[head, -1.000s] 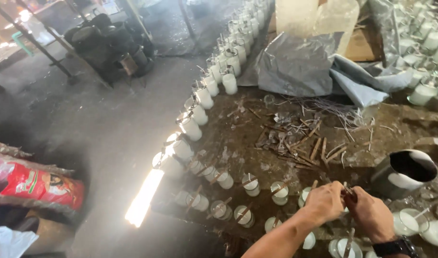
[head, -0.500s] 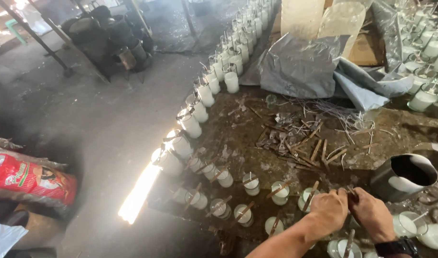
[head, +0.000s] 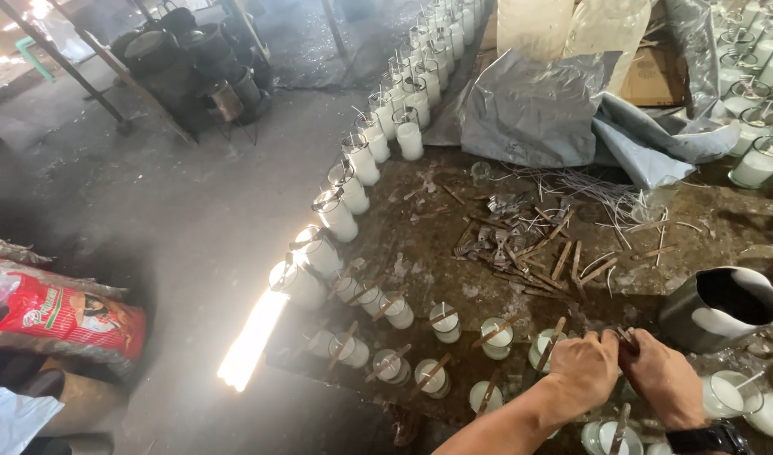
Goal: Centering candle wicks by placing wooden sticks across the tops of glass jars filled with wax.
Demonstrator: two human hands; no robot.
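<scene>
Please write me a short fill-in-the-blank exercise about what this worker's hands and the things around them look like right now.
1. The left hand and right hand meet over a small wooden ____.
2. The glass jars hold ____ wax.
3. On the right wrist sits a black ____.
4. The dark metal pitcher stands to the ____ of both hands.

Missing words: stick; white; watch; right

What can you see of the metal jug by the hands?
The jug is a dull grey metal vessel with a wide round mouth, dark inside, with white wax smeared on its rim and outer wall. It stands tilted slightly toward the camera on the stained work surface, right of both hands and apart from them. The right hand is nearest. A wax-filled glass sits just in front of it. No handle shows.
</scene>
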